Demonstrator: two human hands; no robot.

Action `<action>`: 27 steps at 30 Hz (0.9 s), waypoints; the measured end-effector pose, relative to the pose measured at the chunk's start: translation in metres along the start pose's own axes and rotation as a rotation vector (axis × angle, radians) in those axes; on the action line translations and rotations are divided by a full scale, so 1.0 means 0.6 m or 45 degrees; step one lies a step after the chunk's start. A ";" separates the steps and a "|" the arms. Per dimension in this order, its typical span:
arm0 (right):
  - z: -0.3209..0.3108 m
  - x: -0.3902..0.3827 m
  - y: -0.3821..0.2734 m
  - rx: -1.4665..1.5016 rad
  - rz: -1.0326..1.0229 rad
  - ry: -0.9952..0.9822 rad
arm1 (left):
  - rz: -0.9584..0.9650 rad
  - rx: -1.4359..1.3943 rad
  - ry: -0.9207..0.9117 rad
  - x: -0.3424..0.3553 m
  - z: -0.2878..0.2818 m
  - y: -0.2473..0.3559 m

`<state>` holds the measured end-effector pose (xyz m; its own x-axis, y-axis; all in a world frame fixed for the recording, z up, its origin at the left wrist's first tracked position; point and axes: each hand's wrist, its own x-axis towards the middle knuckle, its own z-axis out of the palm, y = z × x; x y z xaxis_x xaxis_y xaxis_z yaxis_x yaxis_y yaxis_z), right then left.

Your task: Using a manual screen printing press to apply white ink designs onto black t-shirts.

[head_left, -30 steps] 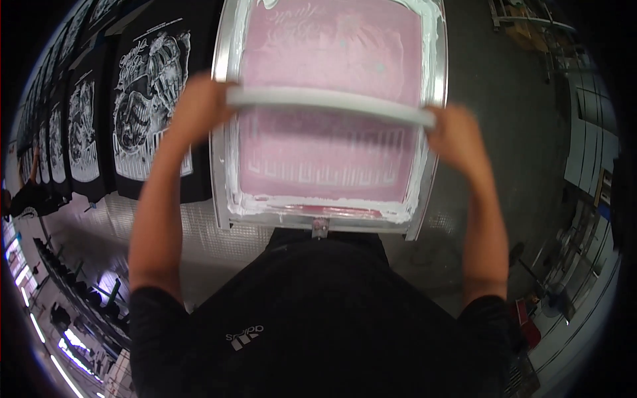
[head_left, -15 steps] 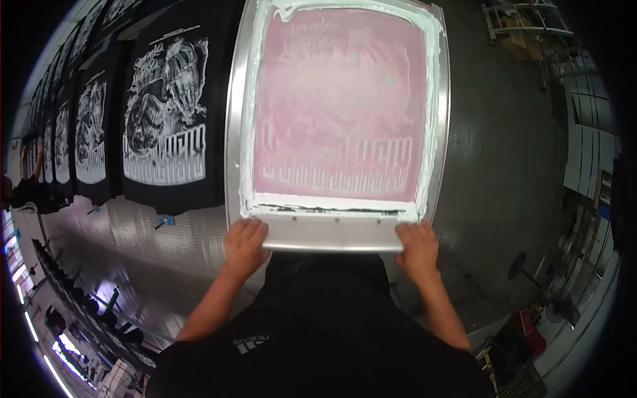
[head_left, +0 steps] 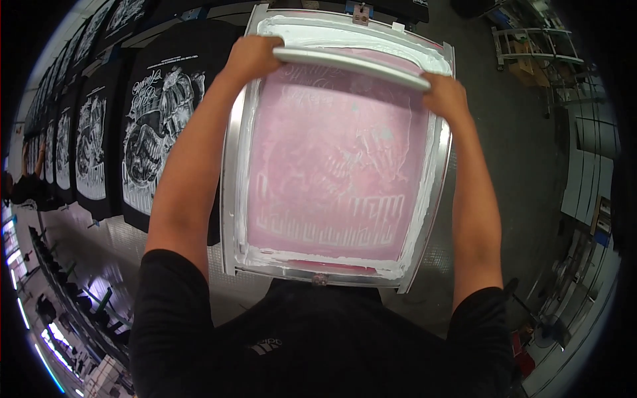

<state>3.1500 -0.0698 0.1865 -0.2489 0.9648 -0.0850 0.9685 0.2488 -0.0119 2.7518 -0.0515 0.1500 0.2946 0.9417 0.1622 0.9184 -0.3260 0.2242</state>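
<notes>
A long, pale metal squeegee (head_left: 350, 65) lies across the far part of a printing screen (head_left: 325, 166), slightly tilted, its right end nearer me. My left hand (head_left: 255, 57) is closed round its left end. Round the right end my right hand (head_left: 446, 96) is wrapped. The screen's mesh is pink, with faint lettering and artwork showing through. White ink (head_left: 312, 33) is banked beyond the squeegee and smeared along the borders. A metal frame (head_left: 233, 166) surrounds the mesh. Both forearms reach forward along its sides. What lies under the screen is hidden.
On the left, black shirts (head_left: 162, 119) printed with white artwork lie in a row. Another person (head_left: 32, 189) stands at the far left edge. A metal rack (head_left: 531, 46) holding a cardboard box is at the back right. A fan (head_left: 554, 330) stands at the lower right.
Both hands have carried the squeegee from the screen's near edge to its far part. The screen sits lower in view, and its near frame edge now shows.
</notes>
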 end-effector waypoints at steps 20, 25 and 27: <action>-0.065 0.242 0.079 0.234 -0.184 -0.333 | -0.507 -1.294 -1.427 -0.679 0.004 0.331; -0.059 0.256 -0.021 0.234 -0.478 -0.126 | -1.109 -1.961 -1.144 -0.818 0.115 0.411; -0.042 0.251 -0.056 0.241 -0.379 -0.131 | -0.913 -1.811 -1.073 -0.786 0.080 0.407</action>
<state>3.0800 0.0691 0.1992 -0.5272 0.8364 -0.1500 0.8408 0.4878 -0.2348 2.8500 -0.5712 0.0819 0.4408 0.5535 -0.7067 0.1417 0.7345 0.6637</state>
